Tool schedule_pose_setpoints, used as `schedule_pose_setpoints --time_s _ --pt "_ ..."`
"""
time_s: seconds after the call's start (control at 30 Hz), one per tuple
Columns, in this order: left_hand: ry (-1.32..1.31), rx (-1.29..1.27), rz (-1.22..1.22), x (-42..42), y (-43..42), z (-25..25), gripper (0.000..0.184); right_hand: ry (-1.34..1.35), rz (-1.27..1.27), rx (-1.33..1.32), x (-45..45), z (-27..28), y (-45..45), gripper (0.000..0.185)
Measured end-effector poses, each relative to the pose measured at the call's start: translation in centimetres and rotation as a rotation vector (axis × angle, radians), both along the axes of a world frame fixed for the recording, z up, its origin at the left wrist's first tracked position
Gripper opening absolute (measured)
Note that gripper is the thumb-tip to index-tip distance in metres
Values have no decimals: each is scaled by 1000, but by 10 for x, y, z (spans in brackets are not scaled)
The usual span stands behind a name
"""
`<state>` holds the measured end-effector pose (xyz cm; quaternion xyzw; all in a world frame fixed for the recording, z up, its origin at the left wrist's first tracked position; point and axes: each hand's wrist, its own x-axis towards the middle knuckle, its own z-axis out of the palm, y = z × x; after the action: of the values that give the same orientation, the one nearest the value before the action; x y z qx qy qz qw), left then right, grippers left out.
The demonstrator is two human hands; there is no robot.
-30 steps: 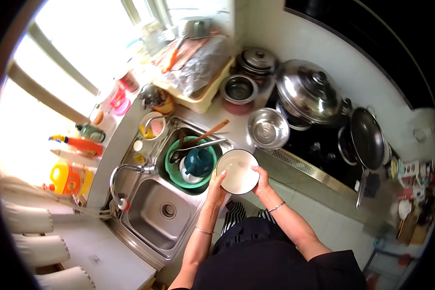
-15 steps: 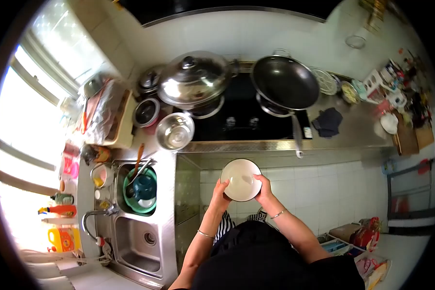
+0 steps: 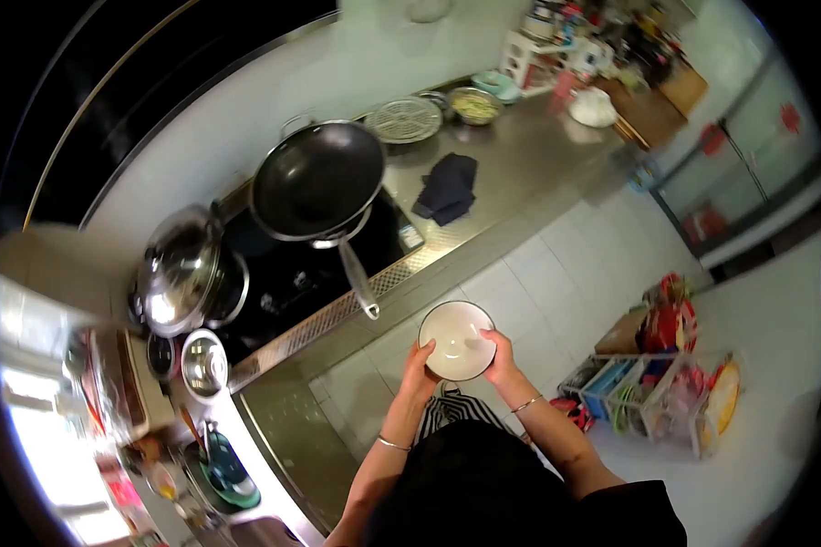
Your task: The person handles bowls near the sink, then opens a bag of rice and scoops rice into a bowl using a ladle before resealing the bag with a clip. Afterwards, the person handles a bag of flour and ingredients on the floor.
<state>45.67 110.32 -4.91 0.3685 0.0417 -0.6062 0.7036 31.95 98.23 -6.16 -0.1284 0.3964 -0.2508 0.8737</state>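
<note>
A round white bowl with a dark rim (image 3: 457, 340) is held in front of my body, over the floor. My left hand (image 3: 420, 369) grips its left side, thumb over the rim. On the right side my right hand (image 3: 500, 356) holds it the same way. The inside of the bowl looks pale and glossy; whether it contains anything is hard to tell. The fingers under the bowl are hidden. Ahead of the bowl, the wok's handle (image 3: 358, 281) sticks out over the counter edge.
A black wok (image 3: 319, 180) and a lidded steel pot (image 3: 178, 283) stand on the stove. A dark cloth (image 3: 447, 189) lies on the counter (image 3: 529, 150). The sink area with a green basin (image 3: 237, 492) is lower left; a storage rack (image 3: 652, 401) stands at right.
The view has swung right, from the sink past the stove to the far counter and storage rack. Both my hands still hold the bowl in front of me.
</note>
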Motion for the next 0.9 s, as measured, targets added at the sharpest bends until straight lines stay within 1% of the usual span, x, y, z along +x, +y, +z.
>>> schedule_pose_setpoints --time_s 0.07,0.13,0.2,0.3,0.43,0.53,0.57,0.63,0.67,0.73,0.77,0.87,0.9 --pt "-34 27 -83 0 -32 11 54 -68 -72 -31 -5 5 -19 43" --pt "-62 39 -153 -5 -63 30 56 -30 -219 -11 -21 15 -27 43" --pt "-90 57 -301 -11 -92 38 57 -34 -290 -19 -39 18 -41 44" --pt "-70 -2 -405 -32 -138 29 57 -57 -407 -48 -63 26 -71 42" --pt "-52 4 -502 -65 -202 24 57 -19 -482 -50 -101 13 -121 41" --pt "-68 54 -505 -91 -253 34 56 8 -518 -52 -127 4 -173 42" --pt "-76 49 -496 -100 -274 28 56 0 -510 -58 -135 5 -196 42" --pt "5 -57 -430 -111 -307 20 54 -9 -453 -114 -143 18 -229 42" --pt "3 -53 -424 -116 -319 16 54 -12 -447 -110 -147 19 -245 42" --pt "-4 -87 -374 -122 -355 23 51 -29 -428 -148 -149 24 -288 44" --pt "-13 -62 -351 -122 -370 24 51 -28 -412 -144 -149 25 -306 44" --pt "27 11 -284 -115 -410 15 52 -26 -331 -157 -137 27 -358 47" --pt "11 -20 -245 -111 -423 15 53 -29 -298 -165 -130 27 -376 48"
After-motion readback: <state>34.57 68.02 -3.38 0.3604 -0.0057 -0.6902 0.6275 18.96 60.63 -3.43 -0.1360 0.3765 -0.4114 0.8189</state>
